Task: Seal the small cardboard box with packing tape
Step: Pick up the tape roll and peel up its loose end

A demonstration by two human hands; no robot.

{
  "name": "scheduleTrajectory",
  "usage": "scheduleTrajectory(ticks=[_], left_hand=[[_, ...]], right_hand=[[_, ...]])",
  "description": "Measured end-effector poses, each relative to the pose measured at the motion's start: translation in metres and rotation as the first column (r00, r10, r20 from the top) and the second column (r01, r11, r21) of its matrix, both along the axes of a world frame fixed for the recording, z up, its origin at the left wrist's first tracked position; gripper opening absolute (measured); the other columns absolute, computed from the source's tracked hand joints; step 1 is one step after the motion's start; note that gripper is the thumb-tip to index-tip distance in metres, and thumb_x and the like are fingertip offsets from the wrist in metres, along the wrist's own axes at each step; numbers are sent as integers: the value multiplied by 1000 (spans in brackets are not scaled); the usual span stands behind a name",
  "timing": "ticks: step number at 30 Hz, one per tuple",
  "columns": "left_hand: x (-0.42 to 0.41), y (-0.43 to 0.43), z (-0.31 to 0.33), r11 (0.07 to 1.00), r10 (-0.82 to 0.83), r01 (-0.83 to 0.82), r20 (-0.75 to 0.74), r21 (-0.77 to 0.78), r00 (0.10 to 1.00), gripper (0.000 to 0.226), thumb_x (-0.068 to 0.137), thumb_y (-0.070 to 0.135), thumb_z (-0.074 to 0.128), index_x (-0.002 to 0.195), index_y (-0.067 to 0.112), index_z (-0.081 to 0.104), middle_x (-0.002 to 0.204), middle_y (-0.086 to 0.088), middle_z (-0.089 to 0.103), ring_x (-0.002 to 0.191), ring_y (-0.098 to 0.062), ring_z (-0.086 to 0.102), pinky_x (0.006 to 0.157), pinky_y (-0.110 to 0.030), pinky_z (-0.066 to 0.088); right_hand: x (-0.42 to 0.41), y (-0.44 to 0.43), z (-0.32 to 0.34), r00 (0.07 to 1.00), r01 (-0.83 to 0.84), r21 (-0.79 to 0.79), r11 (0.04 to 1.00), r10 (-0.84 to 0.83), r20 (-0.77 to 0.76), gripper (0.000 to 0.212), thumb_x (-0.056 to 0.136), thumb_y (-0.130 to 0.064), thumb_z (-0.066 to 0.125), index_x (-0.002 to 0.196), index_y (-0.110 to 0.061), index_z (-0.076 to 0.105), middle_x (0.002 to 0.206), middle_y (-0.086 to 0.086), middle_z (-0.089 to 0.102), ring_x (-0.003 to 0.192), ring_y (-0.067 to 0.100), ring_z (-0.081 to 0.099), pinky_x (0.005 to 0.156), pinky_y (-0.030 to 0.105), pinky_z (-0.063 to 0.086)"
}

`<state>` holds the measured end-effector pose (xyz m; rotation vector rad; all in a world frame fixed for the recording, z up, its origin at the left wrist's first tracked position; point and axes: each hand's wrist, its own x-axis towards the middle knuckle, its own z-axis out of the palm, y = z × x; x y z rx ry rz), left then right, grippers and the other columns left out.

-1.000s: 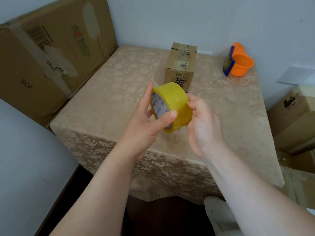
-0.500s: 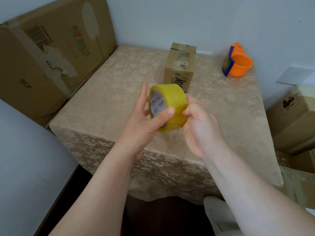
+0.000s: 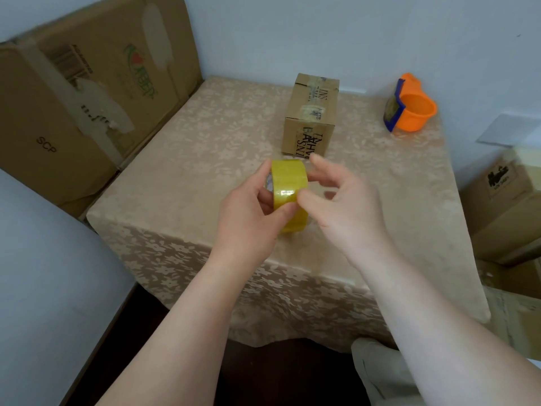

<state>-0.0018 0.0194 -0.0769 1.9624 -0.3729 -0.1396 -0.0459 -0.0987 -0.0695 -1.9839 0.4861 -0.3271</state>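
A yellow roll of packing tape (image 3: 288, 183) is held edge-on above the table's middle, gripped by my left hand (image 3: 250, 213) through and around the roll. My right hand (image 3: 342, 206) is beside it on the right, thumb tip touching the tape's outer surface, the other fingers spread apart and slightly blurred. The small cardboard box (image 3: 311, 112) stands closed on the table behind the roll, with old tape strips along its top seam. Neither hand touches the box.
The table (image 3: 190, 159) wears a beige patterned cloth. An orange tape dispenser (image 3: 409, 108) lies at the far right corner. A large cardboard carton (image 3: 73, 98) leans at the left; more cartons (image 3: 509, 200) stand at the right. Walls close in behind and left.
The roll has turned from showing its printed core side to edge-on. My right hand has let go of its grip and opened, only the thumb resting on the tape.
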Motion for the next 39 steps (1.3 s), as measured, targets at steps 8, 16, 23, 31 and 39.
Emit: scheduleTrajectory(ticks=[8, 16, 23, 31, 39], left_hand=[[-6, -4, 3, 988, -31, 1, 189, 155, 982, 61, 81, 15, 68, 137, 27, 45, 77, 15, 51, 76, -7, 50, 77, -24, 45], [-11, -9, -4, 981, -85, 40, 239, 188, 967, 59, 83, 13, 66, 136, 27, 45, 91, 11, 46, 87, -5, 44, 88, -24, 44], [-13, -11, -5, 972, -128, 68, 260, 227, 957, 60, 83, 14, 65, 137, 26, 44, 89, 8, 45, 88, -7, 44, 88, -24, 41], [-9, -9, -6, 984, -75, 30, 255, 174, 964, 62, 82, 13, 65, 138, 29, 42, 74, 18, 43, 71, 0, 44, 66, -11, 37], [-8, -6, -4, 999, -39, 39, 184, 4, 982, 62, 80, 10, 68, 132, 36, 47, 72, 12, 44, 70, -6, 45, 67, -9, 40]], right_hand=[[-5, -5, -1, 998, 57, -316, 947, -55, 15, 54, 83, -18, 65, 134, -32, 52, 99, -12, 75, 106, 14, 61, 94, 30, 45], [-5, -12, -1, 996, 25, -504, 863, -66, -64, 56, 85, -18, 58, 137, -37, 47, 100, -7, 75, 107, 24, 59, 83, 37, 52], [-4, -12, -2, 992, -1, -560, 828, -70, -106, 60, 81, -18, 56, 137, -35, 46, 94, 1, 73, 98, 26, 61, 75, 35, 53], [-4, -5, 4, 1000, 11, -430, 903, 0, 25, 52, 71, -10, 64, 120, -27, 64, 76, -6, 70, 94, 22, 60, 84, 37, 52], [-1, -16, 6, 998, -23, -306, 952, 37, 42, 19, 81, -17, 68, 98, -23, 74, 71, -18, 60, 85, 12, 63, 89, 32, 50]])
